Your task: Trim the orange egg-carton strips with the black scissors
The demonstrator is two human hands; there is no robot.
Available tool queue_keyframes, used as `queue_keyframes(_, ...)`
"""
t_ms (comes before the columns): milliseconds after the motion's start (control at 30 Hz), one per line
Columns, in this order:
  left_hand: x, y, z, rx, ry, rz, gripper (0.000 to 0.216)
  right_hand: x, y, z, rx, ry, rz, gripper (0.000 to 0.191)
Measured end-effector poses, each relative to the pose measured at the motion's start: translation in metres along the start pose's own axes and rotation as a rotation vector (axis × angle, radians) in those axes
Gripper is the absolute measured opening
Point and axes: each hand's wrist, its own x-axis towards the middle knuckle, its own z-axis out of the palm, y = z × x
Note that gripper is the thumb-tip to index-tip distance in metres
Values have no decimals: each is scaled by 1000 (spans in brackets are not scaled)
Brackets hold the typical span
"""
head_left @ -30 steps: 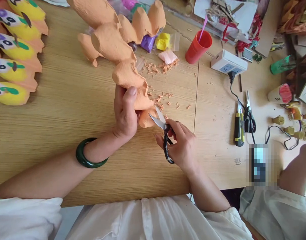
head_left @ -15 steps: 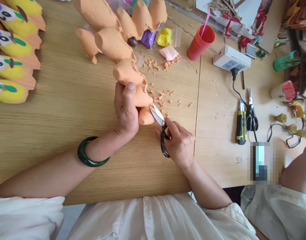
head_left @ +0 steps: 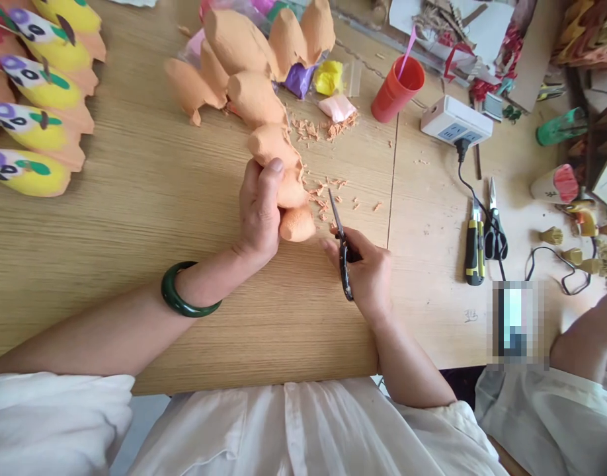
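Note:
My left hand point(head_left: 260, 213) is closed around the near end of a bumpy orange moulded shell point(head_left: 274, 142), with its thumb on top. The shell has a ragged right edge, and a rounded lobe pokes out below my fingers. To its right, my right hand point(head_left: 370, 274) grips a pair of black-handled scissors point(head_left: 344, 254), their blades pointing away from me and apart from the shell. The blades look closed or seen edge-on. Orange trimmings point(head_left: 323, 198) lie scattered on the table just beyond the scissor tips.
More orange shells point(head_left: 239, 43) stand at the back, beside purple and yellow packets point(head_left: 328, 78). Painted yellow pieces point(head_left: 33, 168) lie at left. On the right are a red cup point(head_left: 397, 89), a power strip point(head_left: 456, 119), a utility knife point(head_left: 475, 251), other scissors point(head_left: 494, 231) and another person's arm point(head_left: 588, 330).
The scissors have come off the shell's edge and moved right, turning more upright. My left hand and the shell have shifted slightly right and away from me.

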Motion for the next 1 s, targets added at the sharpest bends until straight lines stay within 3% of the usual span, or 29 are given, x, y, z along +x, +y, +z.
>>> queue_keyframes(167, -5, 7, 3, 73, -42, -34, 28, 6, 0, -8, 283, -99, 88, 45)
queue_keyframes(300, -12, 15, 7, -14, -80, -92, 14, 9, 3, -7, 471, -71, 111, 45)
queue_keyframes(433, -18, 23, 6, -38, -109, -217, 14, 13, 4, -6, 572, -89, 164, 54)
queue_keyframes(633, -31, 34, -14, -104, -92, -353, 10, 14, -10, -13, 653, -261, 306, 51)
queue_keyframes(767, -42, 30, -32, -98, -91, -342, 15, 15, -17, -16, 654, -347, 251, 54)
queue_keyframes(933, -44, 24, -48, -121, -81, -356, 18, 20, -24, -24, 735, -530, 318, 35)
queue_keyframes(1000, -40, 25, -51, -152, -42, -375, 20, 23, -23, -25, 816, -524, 390, 27)
